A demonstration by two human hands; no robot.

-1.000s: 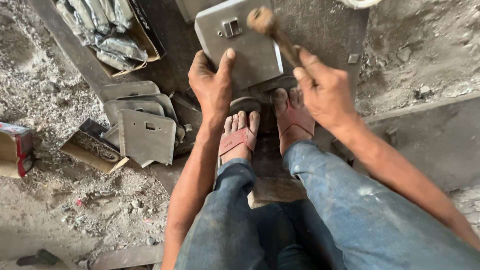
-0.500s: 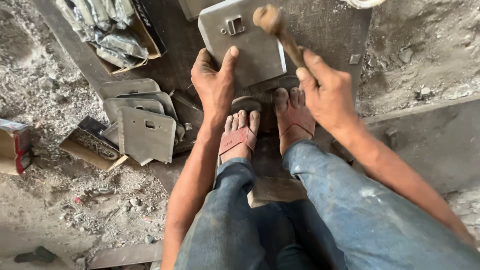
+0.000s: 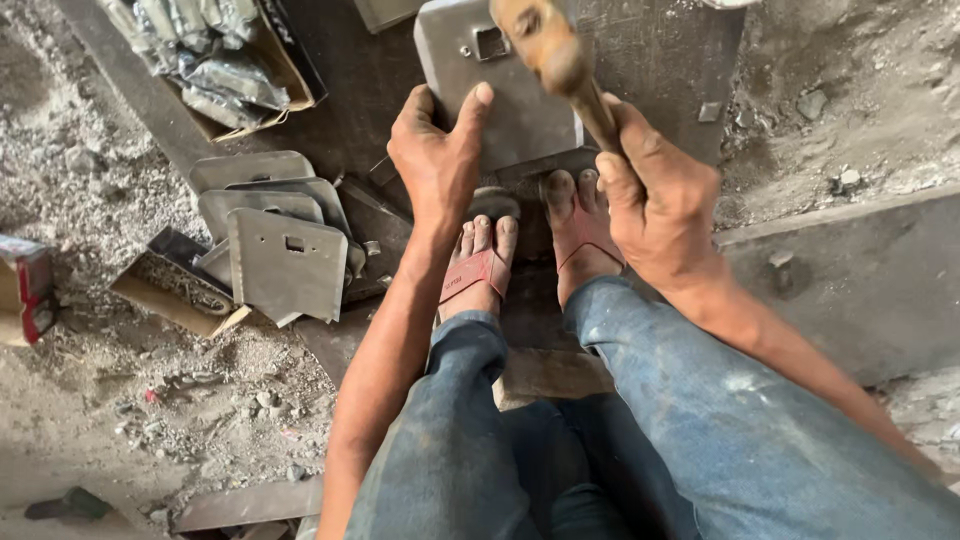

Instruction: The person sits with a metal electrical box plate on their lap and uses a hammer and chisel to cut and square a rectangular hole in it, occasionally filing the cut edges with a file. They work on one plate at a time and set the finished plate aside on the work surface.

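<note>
The left hand [image 3: 437, 160] lies on the near edge of a metal plate [image 3: 505, 85], ahead of the two sandalled feet [image 3: 530, 250]. The right hand [image 3: 655, 205], right of it, holds a hammer [image 3: 555, 60] over the plate. A stack of plates [image 3: 280, 245] lies left of the feet, a cardboard box [image 3: 225, 65] behind it
</note>
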